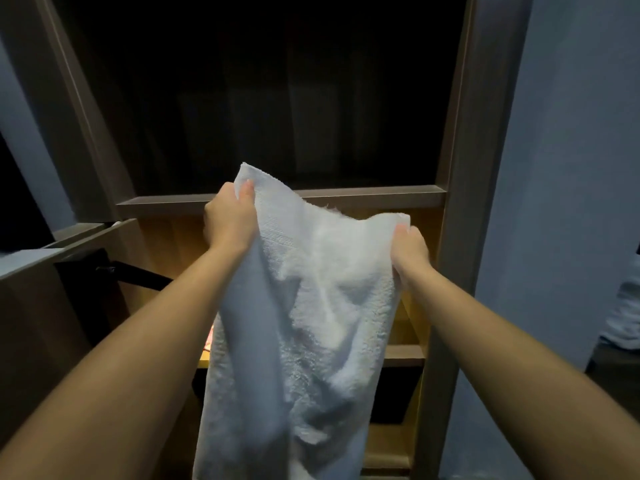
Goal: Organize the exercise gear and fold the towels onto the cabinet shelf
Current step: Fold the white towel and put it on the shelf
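Observation:
A white terry towel (pixel 311 323) hangs spread in front of the open cabinet, reaching down past the bottom of the view. My left hand (pixel 227 220) pinches its upper left corner, thumb on top of the cloth. My right hand (pixel 410 249) grips the upper right corner, somewhat lower than the left. The towel's top edge sags between the two hands. Behind it, the dark wooden shelf edge (pixel 363 197) runs across the cabinet, with a dark compartment above and a warmly lit compartment below, mostly hidden by the towel.
The cabinet's right post (pixel 474 168) stands beside a bluish wall (pixel 571 168). At left a cabinet panel (pixel 86 237) juts out with a black strap (pixel 138 273) under it. Lower shelves (pixel 403 355) show at right. A pale cloth (pixel 627 313) lies at the far right.

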`<state>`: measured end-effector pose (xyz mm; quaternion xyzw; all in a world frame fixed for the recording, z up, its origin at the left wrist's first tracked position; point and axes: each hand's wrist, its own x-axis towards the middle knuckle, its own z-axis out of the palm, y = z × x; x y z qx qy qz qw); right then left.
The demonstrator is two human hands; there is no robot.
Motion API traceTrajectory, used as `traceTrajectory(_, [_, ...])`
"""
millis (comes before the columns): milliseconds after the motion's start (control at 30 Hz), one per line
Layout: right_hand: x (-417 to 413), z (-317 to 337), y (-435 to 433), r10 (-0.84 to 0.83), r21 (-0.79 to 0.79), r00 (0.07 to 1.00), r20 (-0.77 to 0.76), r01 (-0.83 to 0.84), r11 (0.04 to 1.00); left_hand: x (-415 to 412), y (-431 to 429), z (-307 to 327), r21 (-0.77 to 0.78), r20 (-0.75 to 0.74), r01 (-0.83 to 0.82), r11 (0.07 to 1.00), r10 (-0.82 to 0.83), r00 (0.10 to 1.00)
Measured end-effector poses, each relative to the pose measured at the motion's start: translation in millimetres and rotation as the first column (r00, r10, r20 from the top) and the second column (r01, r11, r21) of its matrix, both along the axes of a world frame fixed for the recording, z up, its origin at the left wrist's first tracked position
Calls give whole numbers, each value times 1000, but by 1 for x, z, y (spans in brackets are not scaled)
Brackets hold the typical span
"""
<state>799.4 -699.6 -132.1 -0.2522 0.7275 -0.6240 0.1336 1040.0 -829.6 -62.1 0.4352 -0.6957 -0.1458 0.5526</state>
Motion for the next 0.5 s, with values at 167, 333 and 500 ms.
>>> traceTrajectory(167, [-17,37,-3,-78,-105,936,-343,44,994,23,-19,-13,68,-55,-21,997,24,998])
traceTrajectory(333, [-36,49,-10,-34,-56,937,-349,16,998,9,-27,-26,204,-80,66,977,-51,996])
traceTrajectory(500, [-40,43,12,-58,44,944,-324,76,996,3,-18,-30,254,-26,97,962,-93,995])
